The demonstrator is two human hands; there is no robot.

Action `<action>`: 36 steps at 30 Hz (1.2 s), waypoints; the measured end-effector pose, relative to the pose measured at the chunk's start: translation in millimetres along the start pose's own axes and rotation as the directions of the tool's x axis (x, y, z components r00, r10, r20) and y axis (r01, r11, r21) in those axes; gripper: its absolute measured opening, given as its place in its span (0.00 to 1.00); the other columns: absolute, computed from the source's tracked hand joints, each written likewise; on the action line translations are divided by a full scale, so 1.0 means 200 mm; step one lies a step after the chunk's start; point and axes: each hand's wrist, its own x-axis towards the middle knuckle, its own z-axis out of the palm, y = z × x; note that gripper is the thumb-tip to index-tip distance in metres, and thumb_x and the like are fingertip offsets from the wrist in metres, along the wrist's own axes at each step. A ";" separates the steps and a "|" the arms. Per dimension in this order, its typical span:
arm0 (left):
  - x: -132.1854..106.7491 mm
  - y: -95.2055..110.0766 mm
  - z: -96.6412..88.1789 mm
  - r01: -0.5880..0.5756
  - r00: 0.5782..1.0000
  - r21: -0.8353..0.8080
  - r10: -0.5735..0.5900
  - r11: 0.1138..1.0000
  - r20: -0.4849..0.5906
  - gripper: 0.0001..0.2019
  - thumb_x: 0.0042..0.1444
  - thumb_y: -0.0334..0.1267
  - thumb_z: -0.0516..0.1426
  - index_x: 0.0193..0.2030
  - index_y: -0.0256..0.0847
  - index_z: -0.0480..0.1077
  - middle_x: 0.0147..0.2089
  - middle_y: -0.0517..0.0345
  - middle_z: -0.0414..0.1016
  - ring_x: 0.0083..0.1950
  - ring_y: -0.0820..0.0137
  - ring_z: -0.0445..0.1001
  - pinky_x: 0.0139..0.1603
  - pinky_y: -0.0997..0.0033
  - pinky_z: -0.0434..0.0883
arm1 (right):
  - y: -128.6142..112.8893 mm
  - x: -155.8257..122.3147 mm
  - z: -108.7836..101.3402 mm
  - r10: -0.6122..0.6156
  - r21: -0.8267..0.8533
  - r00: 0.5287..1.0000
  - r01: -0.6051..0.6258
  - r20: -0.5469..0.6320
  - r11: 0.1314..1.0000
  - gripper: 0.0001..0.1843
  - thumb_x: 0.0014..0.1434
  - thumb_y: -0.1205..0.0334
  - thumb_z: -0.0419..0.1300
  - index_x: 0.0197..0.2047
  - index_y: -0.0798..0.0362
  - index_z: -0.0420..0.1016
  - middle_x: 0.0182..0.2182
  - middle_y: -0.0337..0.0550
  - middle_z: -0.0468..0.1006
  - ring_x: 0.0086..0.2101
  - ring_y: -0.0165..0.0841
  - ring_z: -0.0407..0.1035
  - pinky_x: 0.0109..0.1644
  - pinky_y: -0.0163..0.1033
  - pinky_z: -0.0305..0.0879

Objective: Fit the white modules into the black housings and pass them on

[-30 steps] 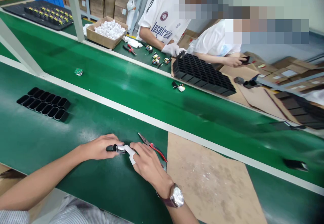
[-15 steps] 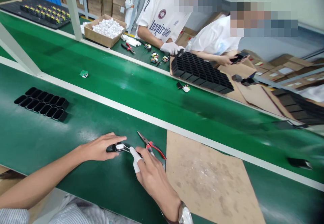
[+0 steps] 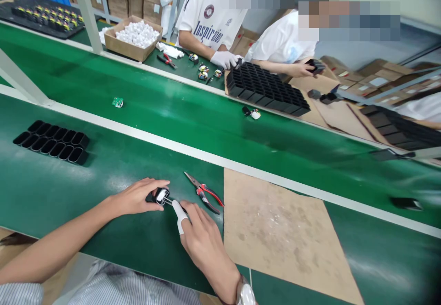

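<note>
My left hand (image 3: 140,196) is closed around a small black plastic housing (image 3: 151,196), a white part showing in its open end. My right hand (image 3: 201,231), with a white cot on one finger and a watch at the wrist, grips tweezers (image 3: 167,200). Their two thin metal tips reach into the housing's opening; whether they pinch anything there I cannot tell. Beyond my right hand lie red-and-black needle-nose pliers (image 3: 204,192) on the green bench.
Black empty-looking cases (image 3: 51,142) stand in two rows at left. Brown cardboard (image 3: 275,222) covers the bench at right. Across the green belt (image 3: 179,121), carrying a circuit board (image 3: 117,102), two co-workers handle parts beside stacked black cases (image 3: 267,89) and a box of white pieces (image 3: 132,38).
The housing has turned so its opening faces me more, with the tweezer tips still at it. The circuit board on the belt has moved right. The view has shifted slightly.
</note>
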 end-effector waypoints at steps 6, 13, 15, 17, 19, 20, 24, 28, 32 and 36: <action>0.00 0.00 0.00 0.008 1.000 -0.006 -0.008 1.000 0.017 0.36 0.62 0.48 0.68 0.73 0.52 0.60 0.51 0.56 0.79 0.51 0.60 0.76 0.57 0.60 0.71 | -0.01 0.01 0.00 -0.008 -0.043 1.000 0.008 0.018 0.999 0.17 0.65 0.78 0.49 0.49 0.58 0.76 0.47 0.56 0.76 0.42 0.43 0.71 0.41 0.47 0.76; 0.00 -0.01 0.00 -0.017 1.000 0.004 0.017 1.000 0.011 0.35 0.62 0.47 0.68 0.72 0.52 0.60 0.54 0.55 0.80 0.49 0.62 0.76 0.56 0.62 0.71 | -0.01 0.02 0.02 -0.018 -0.030 0.997 0.021 0.071 0.999 0.13 0.63 0.78 0.52 0.42 0.56 0.76 0.46 0.56 0.76 0.40 0.43 0.70 0.39 0.46 0.74; -0.01 -0.02 0.01 -0.032 0.999 0.002 0.032 0.999 0.002 0.35 0.62 0.48 0.68 0.72 0.52 0.60 0.53 0.56 0.80 0.49 0.62 0.76 0.55 0.62 0.72 | -0.01 0.02 0.02 -0.021 -0.011 0.997 0.022 0.079 1.000 0.13 0.63 0.78 0.52 0.40 0.56 0.76 0.45 0.55 0.77 0.38 0.42 0.70 0.38 0.46 0.73; -0.01 -0.03 0.01 -0.043 0.999 -0.003 0.043 0.999 -0.004 0.35 0.62 0.47 0.67 0.73 0.52 0.60 0.52 0.56 0.80 0.49 0.62 0.76 0.55 0.62 0.72 | 0.00 0.03 0.03 -0.017 0.006 0.997 0.017 0.079 1.000 0.14 0.63 0.79 0.52 0.41 0.55 0.76 0.45 0.55 0.77 0.38 0.42 0.70 0.38 0.46 0.73; -0.01 -0.03 0.01 -0.044 0.999 -0.008 0.044 0.999 -0.013 0.36 0.62 0.47 0.68 0.73 0.52 0.59 0.52 0.56 0.80 0.49 0.62 0.76 0.55 0.63 0.72 | 0.01 0.02 0.03 -0.010 0.024 0.998 0.008 0.069 1.000 0.16 0.64 0.79 0.51 0.46 0.56 0.77 0.47 0.54 0.77 0.40 0.42 0.71 0.39 0.46 0.74; -0.01 -0.03 0.01 -0.042 0.999 -0.008 0.042 0.999 -0.018 0.36 0.61 0.48 0.68 0.73 0.52 0.59 0.53 0.56 0.80 0.49 0.62 0.77 0.55 0.63 0.72 | 0.01 0.02 0.03 -0.004 0.033 0.998 0.002 0.062 0.999 0.18 0.64 0.79 0.51 0.49 0.56 0.77 0.48 0.55 0.77 0.41 0.42 0.72 0.41 0.46 0.75; -0.01 -0.03 0.01 -0.036 0.999 -0.010 0.036 0.999 -0.016 0.37 0.61 0.47 0.68 0.73 0.53 0.59 0.54 0.55 0.80 0.49 0.63 0.77 0.56 0.62 0.72 | 0.03 0.00 0.04 0.020 0.059 0.999 -0.022 0.040 0.998 0.24 0.63 0.79 0.50 0.59 0.59 0.73 0.52 0.56 0.77 0.46 0.44 0.73 0.45 0.48 0.77; 0.00 -0.03 0.01 -0.048 0.999 -0.018 0.048 0.999 -0.011 0.37 0.61 0.46 0.68 0.73 0.53 0.59 0.56 0.55 0.80 0.50 0.62 0.77 0.57 0.61 0.72 | 0.03 -0.01 0.04 0.035 0.089 0.999 -0.038 0.033 0.995 0.25 0.62 0.80 0.50 0.59 0.58 0.73 0.52 0.56 0.77 0.45 0.43 0.74 0.44 0.47 0.77; 0.00 -0.03 0.01 -0.033 0.999 -0.021 0.033 0.999 -0.008 0.37 0.61 0.45 0.68 0.73 0.52 0.59 0.55 0.55 0.80 0.50 0.62 0.77 0.56 0.61 0.72 | 0.03 0.00 0.04 0.050 0.075 0.999 -0.051 0.020 0.996 0.23 0.62 0.80 0.50 0.57 0.60 0.73 0.51 0.57 0.78 0.44 0.44 0.74 0.43 0.47 0.77; 0.00 -0.02 0.00 -0.041 0.999 -0.023 0.041 0.999 -0.004 0.36 0.61 0.44 0.68 0.73 0.52 0.59 0.55 0.55 0.80 0.50 0.63 0.77 0.56 0.61 0.72 | 0.03 -0.01 0.03 0.027 0.110 0.999 -0.030 0.029 0.993 0.21 0.61 0.80 0.50 0.51 0.57 0.76 0.51 0.55 0.78 0.44 0.42 0.73 0.44 0.47 0.76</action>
